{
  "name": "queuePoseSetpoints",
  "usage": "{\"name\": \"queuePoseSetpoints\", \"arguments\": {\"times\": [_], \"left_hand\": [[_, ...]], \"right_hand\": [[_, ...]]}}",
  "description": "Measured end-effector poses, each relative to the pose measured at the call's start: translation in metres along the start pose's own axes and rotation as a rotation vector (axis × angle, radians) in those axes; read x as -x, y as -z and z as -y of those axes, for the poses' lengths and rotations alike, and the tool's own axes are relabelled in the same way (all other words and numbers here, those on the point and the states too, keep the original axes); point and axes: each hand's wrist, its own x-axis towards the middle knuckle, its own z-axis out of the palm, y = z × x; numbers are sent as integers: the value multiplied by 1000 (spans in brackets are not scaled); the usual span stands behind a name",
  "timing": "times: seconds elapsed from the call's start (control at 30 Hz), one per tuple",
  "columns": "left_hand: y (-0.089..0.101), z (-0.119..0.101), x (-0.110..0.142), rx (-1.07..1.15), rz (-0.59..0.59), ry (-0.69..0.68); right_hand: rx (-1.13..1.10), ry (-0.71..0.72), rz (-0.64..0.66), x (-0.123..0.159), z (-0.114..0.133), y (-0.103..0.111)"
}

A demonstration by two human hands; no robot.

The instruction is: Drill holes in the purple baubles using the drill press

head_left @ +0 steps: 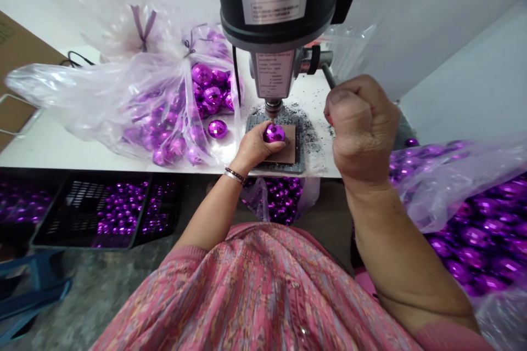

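A shiny purple faceted ball (275,133) rests on a brown board (286,152) under the drill press (276,27). My left hand (258,146) is closed round the ball's left side, thumb in front of it and fingers behind. Just above the ball is the drill chuck (273,107); whether the bit touches the ball I cannot tell. On the right, my right hand (362,120) is wrapped in a fist round the end of the drill press lever (329,75). Another purple ball (217,129) lies loose on the table to the left.
Clear plastic bags (160,104) of purple balls stand on the left of the white table (82,140). Dark shavings (310,137) surround the metal base (300,162). A black crate (90,208) of purple balls sits below left. More bagged balls (477,230) fill the right.
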Motion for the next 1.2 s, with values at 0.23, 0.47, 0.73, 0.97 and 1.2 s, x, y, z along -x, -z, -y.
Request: {"name": "queuePoseSetpoints", "arguments": {"times": [0.23, 0.47, 0.73, 0.97, 1.2], "left_hand": [[0, -2, 1, 19, 3, 32], [-3, 1, 2, 28, -16, 38], [-2, -3, 9, 27, -39, 76], [11, -1, 54, 91, 315, -80], [51, 39, 34, 77, -201, 10]], "right_hand": [[-8, 74, -52, 11, -20, -6], [-88, 84, -88, 20, -31, -12], [-110, -113, -128, -61, 23, -10], [-154, -360, -230, -71, 34, -13], [-264, -317, -270, -60, 27, -13]]}}
